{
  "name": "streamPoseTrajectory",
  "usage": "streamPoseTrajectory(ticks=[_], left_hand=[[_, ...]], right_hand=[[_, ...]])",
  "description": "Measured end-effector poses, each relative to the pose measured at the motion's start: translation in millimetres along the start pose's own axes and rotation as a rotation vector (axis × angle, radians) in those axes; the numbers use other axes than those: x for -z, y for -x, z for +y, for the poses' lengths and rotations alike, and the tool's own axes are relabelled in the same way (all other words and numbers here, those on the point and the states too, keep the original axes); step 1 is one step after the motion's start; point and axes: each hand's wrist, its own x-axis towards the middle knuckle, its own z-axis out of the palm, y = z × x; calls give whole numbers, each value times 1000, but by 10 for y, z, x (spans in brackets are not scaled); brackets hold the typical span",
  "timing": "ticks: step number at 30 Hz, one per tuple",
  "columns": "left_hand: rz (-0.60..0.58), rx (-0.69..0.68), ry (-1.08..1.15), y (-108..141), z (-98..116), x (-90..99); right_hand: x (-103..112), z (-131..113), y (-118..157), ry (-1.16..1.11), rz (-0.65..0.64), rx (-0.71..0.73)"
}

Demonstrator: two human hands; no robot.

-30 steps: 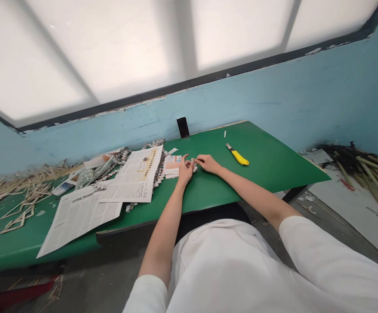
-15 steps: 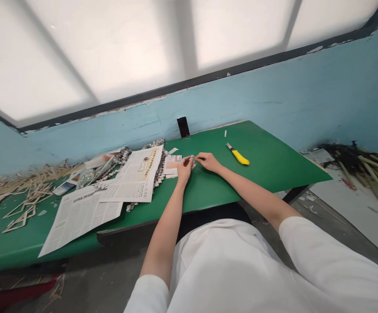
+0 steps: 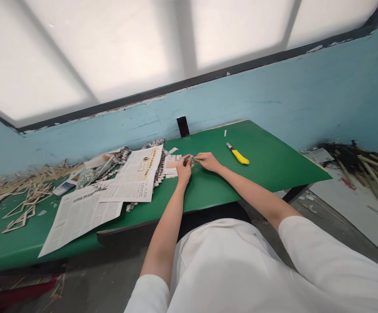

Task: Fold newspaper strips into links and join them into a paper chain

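Observation:
Both my hands meet over the green table. Pinched between the fingers of my left hand is a small piece of folded paper, pale and mostly covered by the fingertips. My right hand comes in from the right, thumb and forefinger closed at the same piece. A stack of printed paper pieces lies just left of my left hand. To the right rests a utility knife with a yellow handle, its blade pointing away toward the wall.
Newspaper sheets cover woven paper chains at left. Thin wooden strips are heaped farther left. A phone leans on the blue wall. Paper slips lie near the stack. Bamboo poles sit on the floor at right.
My fingers have shifted very slightly around the small folded paper. The knife, newspapers and phone stay where they were.

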Motion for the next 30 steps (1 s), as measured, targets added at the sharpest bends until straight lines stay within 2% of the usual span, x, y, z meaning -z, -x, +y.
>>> streamPoseTrajectory(ticks=[10, 22, 27, 30], left_hand=[[-36, -85, -65, -4, -29, 19], [-153, -18, -62, 2, -29, 26], [-79, 6, 11, 8, -43, 3], [-91, 12, 8, 14, -67, -5]], right_hand=[[-7, 27, 2, 50, -13, 49], [-14, 165, 33, 103, -59, 101], [-24, 131, 26, 79, -50, 64], [-26, 150, 27, 71, -75, 57]])
